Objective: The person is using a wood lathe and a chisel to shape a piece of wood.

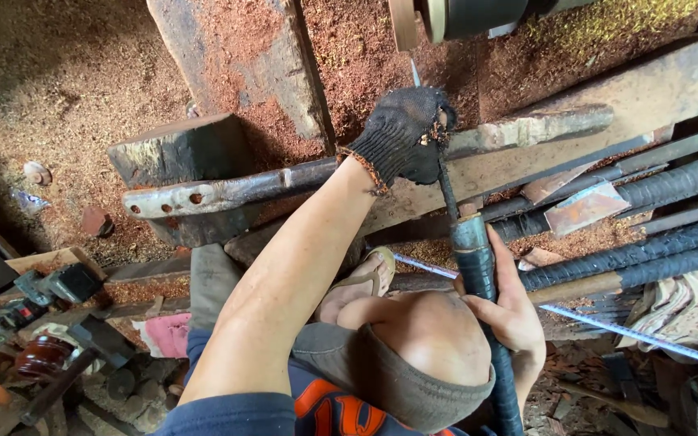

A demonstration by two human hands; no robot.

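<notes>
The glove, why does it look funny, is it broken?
Yes. The black glove on the left hand is torn: frayed holes near the fingers let skin show. The right hand has no glove and grips the black wrapped pole. Reddish sawdust covers the ground.

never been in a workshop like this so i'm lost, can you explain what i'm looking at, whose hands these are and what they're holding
There is one picture, taken by a camera worn on a person's head, looking down at their own arms, a bent knee and a foot in a sandal. No machine is at work here, only two hands.

The left hand, in a dark knitted glove, grips the thin upper end of a long pole wrapped in black tape, close to a rusty metal bar. The bare right hand steadies the thicker lower part of the same pole.

The ground is covered in reddish sawdust. More wrapped poles lie to the right, and a wooden block sits by the bar.
</notes>
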